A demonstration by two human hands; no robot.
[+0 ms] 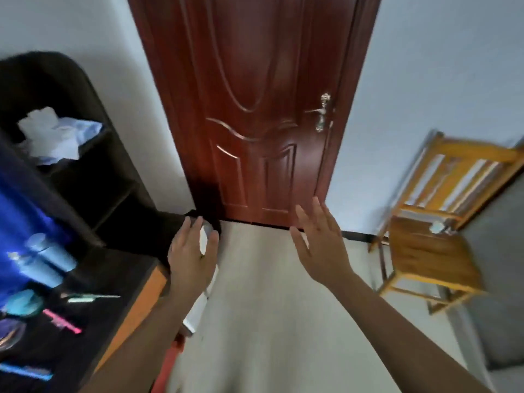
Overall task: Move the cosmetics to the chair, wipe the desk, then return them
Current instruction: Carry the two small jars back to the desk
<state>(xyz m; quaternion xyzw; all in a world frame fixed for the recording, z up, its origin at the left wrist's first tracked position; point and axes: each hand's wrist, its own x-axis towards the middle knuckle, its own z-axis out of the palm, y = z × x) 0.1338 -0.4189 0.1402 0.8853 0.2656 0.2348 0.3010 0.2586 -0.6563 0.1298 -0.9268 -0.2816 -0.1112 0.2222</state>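
Far left, the dark surface carries most of the cosmetics: two pale blue bottles, a teal compact, a slim pencil, a pink tube and a blue stick at the near edge. A crumpled white and blue cloth lies on the dark shelf beyond it. Your left grip, just off the surface's right corner, is clenched round a small white item; blur hides what kind it is. Your right grip hangs released, fingers spread and holding nothing, in front of the brown door. At far right stands the wooden chair, with one small pale item near the back of its seat.

The step in hand appears to be a carry from surface to chair. Bring the white item across at seat height and set it beside the pale item, leaving the front of the seat for the bottles. Release only once it rests flat. On the next trip, use both grips: take the bottles upright, since they will likely roll if laid down. Collect the slim pieces last, as a bunch.
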